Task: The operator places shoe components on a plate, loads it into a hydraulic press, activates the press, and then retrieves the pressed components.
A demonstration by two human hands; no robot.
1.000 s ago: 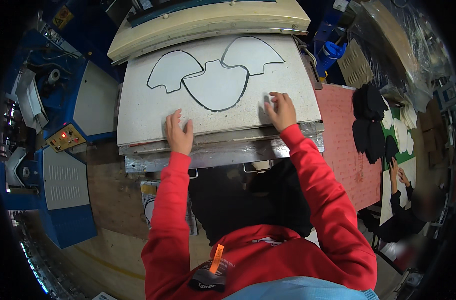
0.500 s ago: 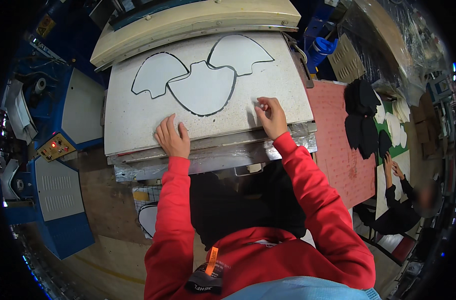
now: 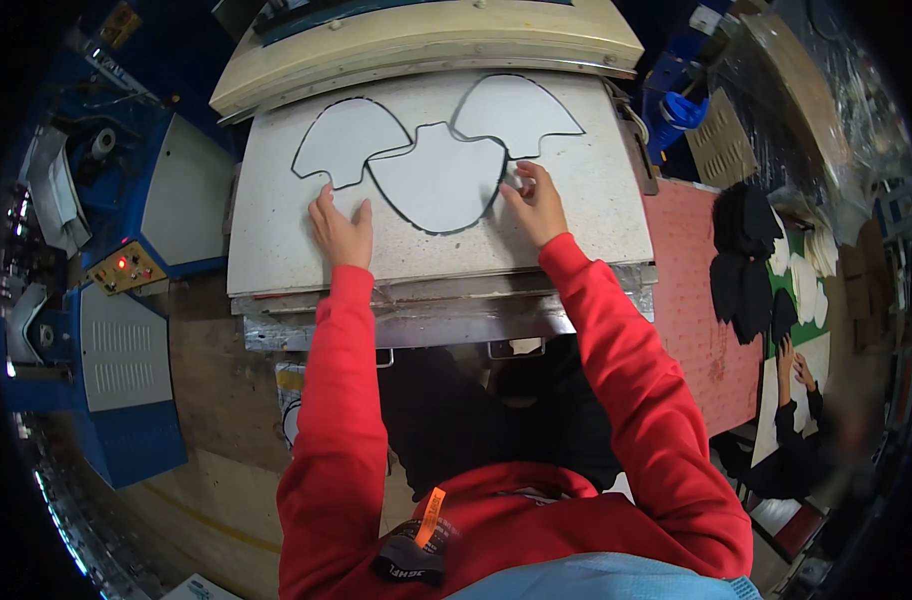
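Note:
Three white flat panels with dark edges lie on the pale press board point(image 3: 306, 255): a left panel point(image 3: 346, 140), a middle rounded panel point(image 3: 441, 180) and a right panel point(image 3: 516, 112). My left hand point(image 3: 343, 228) is over the board just below the left panel, its fingertips near that panel's lower edge, thumb and fingers apart and holding nothing. Beside the middle panel's right edge is my right hand point(image 3: 538, 208), fingers bent and thumb apart from them. Whether its fingertips touch the edge I cannot tell. Nothing shows in its grasp.
The cream upper plate point(image 3: 426, 45) of the press spans the board's far side. A control box point(image 3: 126, 268) with a red light stands left. At right are a red table point(image 3: 701, 290), stacked black pieces point(image 3: 744, 265), a blue jug point(image 3: 678, 118) and a person's hands point(image 3: 788, 365).
Both hands have moved forward over the board, up to the panels. The whole view has shifted, so the press and panels appear further right. The panels keep their arrangement.

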